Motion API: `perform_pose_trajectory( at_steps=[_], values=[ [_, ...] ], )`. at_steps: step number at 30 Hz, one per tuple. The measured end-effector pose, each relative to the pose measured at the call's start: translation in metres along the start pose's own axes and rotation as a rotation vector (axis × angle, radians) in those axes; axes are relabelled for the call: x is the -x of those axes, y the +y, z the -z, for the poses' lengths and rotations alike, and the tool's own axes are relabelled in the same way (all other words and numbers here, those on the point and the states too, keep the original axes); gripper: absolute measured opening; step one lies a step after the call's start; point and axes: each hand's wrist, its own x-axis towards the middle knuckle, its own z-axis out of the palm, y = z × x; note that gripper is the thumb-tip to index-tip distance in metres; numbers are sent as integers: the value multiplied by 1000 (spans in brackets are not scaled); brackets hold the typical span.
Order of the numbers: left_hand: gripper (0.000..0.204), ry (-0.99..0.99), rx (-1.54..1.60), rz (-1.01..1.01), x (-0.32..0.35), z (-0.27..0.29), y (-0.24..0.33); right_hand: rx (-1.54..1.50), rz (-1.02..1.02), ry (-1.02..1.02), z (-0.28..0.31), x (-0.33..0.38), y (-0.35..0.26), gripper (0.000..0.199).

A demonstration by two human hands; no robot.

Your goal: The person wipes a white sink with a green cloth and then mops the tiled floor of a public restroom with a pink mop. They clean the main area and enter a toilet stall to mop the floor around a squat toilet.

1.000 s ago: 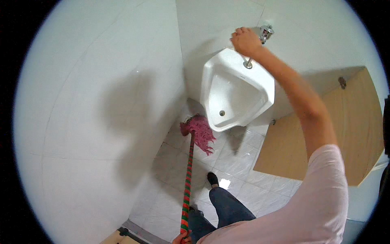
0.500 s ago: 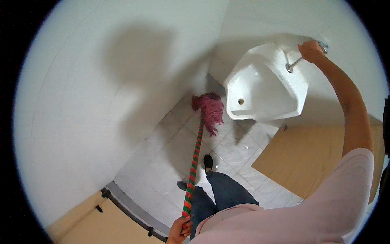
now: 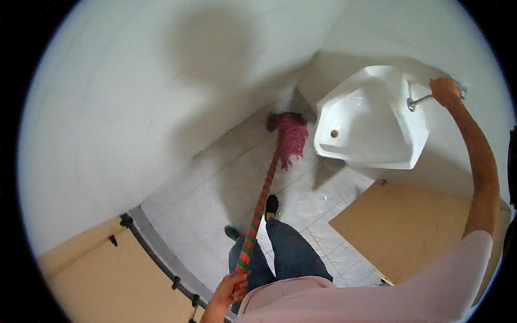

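A mop with a red-and-green striped handle (image 3: 262, 203) slants across the floor, and my left hand (image 3: 230, 288) is wrapped round its upper end near my waist. Its dark pink strands (image 3: 293, 139) lie on the tiles by the wall corner, left of a white urinal (image 3: 371, 121). My right arm reaches out to the wall, where my right hand (image 3: 446, 92) is closed over the metal flush valve (image 3: 461, 90) at the urinal's pipe (image 3: 421, 100). The fingers hide most of the valve.
A tan partition panel (image 3: 404, 226) stands right of my legs. At the lower left is a tan door (image 3: 124, 274) with black fittings beside a grey floor sill (image 3: 167, 250). White walls (image 3: 107, 118) meet behind the mop. My dark shoes (image 3: 272, 205) stand on grey tiles.
The view has shifted, so the urinal and my right hand appear farther right and lower. Both hands keep their holds. The mop strands remain near the corner.
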Motion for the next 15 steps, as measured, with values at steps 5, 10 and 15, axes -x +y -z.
perform_pose_trajectory(
  at_steps=[5, 10, 15],
  values=[
    [24, -24, -213, -120, -83, -35, 52, 4, -44, -81, -12, -7, -1, 17],
    [25, -106, -332, -235, -112, -39, 121, -143, 25, 44, -13, 2, -40, 25],
    [24, -191, -143, -170, -69, 85, 147, -1256, 341, 100, 105, 74, -360, 59]
  ],
)
